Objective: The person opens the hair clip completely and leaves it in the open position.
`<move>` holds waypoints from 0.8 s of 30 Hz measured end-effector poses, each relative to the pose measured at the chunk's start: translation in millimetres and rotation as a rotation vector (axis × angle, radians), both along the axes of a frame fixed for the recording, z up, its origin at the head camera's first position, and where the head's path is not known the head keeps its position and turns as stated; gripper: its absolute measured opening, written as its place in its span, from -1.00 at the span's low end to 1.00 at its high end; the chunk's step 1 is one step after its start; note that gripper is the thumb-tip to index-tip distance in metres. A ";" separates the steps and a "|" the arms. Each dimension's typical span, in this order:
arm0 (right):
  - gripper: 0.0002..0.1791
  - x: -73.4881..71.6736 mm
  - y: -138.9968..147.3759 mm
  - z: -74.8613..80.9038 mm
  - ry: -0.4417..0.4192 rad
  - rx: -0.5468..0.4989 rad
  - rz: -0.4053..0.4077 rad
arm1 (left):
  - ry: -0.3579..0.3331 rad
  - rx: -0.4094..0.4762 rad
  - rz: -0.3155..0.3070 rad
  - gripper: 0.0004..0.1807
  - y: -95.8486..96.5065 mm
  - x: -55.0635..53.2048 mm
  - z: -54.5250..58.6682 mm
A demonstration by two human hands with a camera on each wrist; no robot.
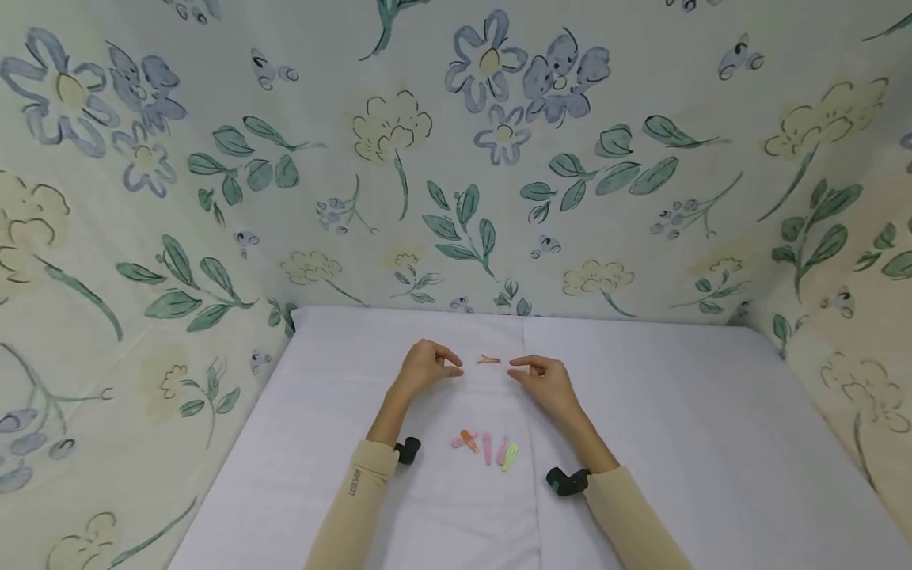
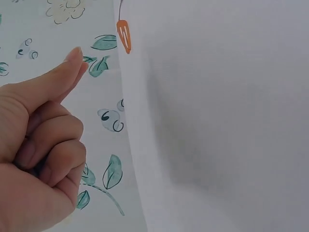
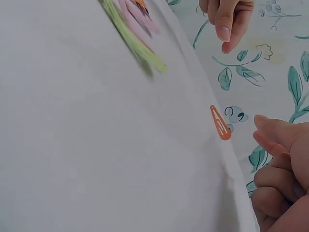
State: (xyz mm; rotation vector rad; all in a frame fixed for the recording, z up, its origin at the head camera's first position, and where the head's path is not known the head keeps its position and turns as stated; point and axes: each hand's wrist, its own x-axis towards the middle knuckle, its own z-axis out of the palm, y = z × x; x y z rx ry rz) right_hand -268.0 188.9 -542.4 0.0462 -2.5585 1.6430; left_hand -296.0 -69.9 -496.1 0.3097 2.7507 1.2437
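An orange snap hair clip [image 1: 488, 360] lies on the white cloth, between the two hands. In the head view its two parts spread apart at one end. My left hand [image 1: 427, 366] is just to its left, thumb and forefinger pointing at it with a small gap between their tips. To the right, my right hand [image 1: 547, 381] mirrors this pose. Neither hand touches the clip. Both wrist views show the other fingers folded toward the palm on the left hand [image 2: 46, 130] and the right hand [image 3: 285, 169], with nothing held.
Nearer the body lie several more clips: a second orange clip [image 1: 469, 441] across a pink one, another pink clip [image 1: 487, 448], and a yellow-green clip [image 1: 511, 457] against a third pink one. White cloth [image 1: 641, 396] covers the table. Flowered fabric [image 1: 427, 158] hangs behind and beside it.
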 end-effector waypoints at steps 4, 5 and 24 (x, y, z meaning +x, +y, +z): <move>-0.74 21.4 3.9 9.4 -0.024 0.025 0.047 | -0.038 0.039 -0.030 -0.92 -7.2 17.6 2.9; -0.73 26.7 3.6 10.6 -0.029 0.031 0.058 | -0.048 0.046 -0.040 -0.91 -8.5 22.0 3.6; -0.73 83.7 -2.8 -11.5 -0.080 -0.027 0.158 | -0.141 0.099 -0.236 -0.83 -5.3 60.7 -10.9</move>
